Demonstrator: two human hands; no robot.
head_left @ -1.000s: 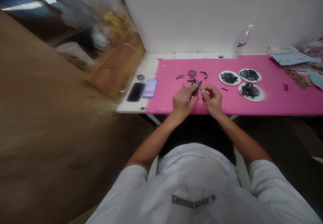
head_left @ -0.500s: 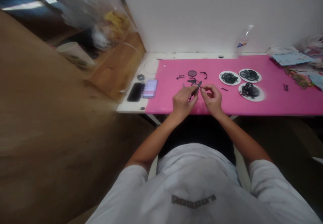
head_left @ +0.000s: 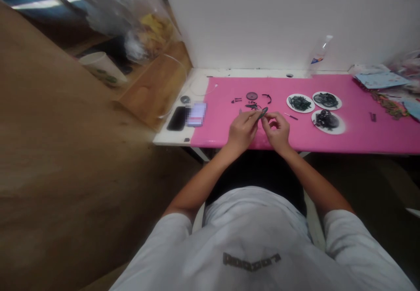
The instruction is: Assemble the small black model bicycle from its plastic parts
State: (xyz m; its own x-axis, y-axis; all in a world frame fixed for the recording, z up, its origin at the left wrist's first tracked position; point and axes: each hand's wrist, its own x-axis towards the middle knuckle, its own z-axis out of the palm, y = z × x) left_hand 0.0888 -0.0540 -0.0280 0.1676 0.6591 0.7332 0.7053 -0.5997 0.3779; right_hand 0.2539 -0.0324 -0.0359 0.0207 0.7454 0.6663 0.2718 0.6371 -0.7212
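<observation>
Watching through the head camera, I note both bare hands meeting over the front part of the pink mat. Left hand: fingers closed around a slim dark part, its far end poking out past the fingertips, angled up and to the right; the rest is hidden by the hand. Right hand: thumb and forefinger bent into a ring, tips at the exposed end of that part; too small for me to tell whether they pinch it, or something tiny, or only touch. The dark part sits between the two hands, above the mat as far as I can judge. Just beyond the fingers lies a loose cluster of dark pieces; behind it a round dark disc, with a curved dark piece to its right and a few short pieces to its left. Right of the right hand, a thin tool lies slantwise on the mat. Farther right, three white plates stand grouped close together, each carrying a heap of dark parts. Well to the left, on the white tabletop, a black phone lies beside a blurred-out pale device
</observation>
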